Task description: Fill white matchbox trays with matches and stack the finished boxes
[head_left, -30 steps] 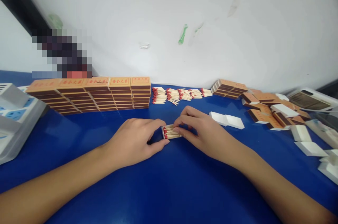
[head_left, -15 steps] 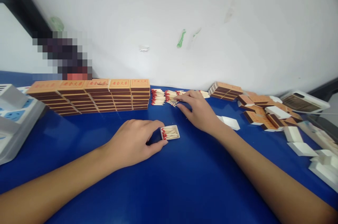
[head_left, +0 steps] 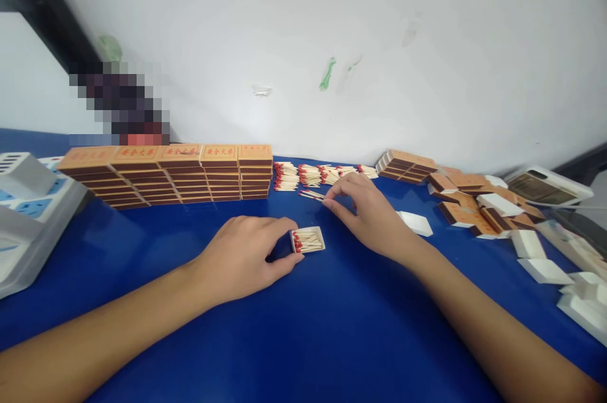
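Note:
My left hand (head_left: 251, 256) rests on the blue table, thumb and fingers gripping the left end of a small white matchbox tray (head_left: 323, 242). Red-headed matches (head_left: 308, 240) lie side by side inside that tray. Above and to its right, my right hand (head_left: 363, 210) pinches a few matches (head_left: 312, 195) between thumb and fingertips, their red heads pointing left. Just behind these, several piles of matches (head_left: 310, 175) form a row along the wall.
Stacked orange-brown matchboxes (head_left: 190, 172) make a low wall at the back left. More matchbox sleeves (head_left: 467, 200) and white trays (head_left: 543, 270) lie scattered on the right. A power strip (head_left: 38, 219) sits at the left edge. A white case-like object (head_left: 547, 185) stands back right.
My right hand has drawn a few matches out from the piles, toward me. My left hand still holds the tray in the same place. The view has shifted slightly.

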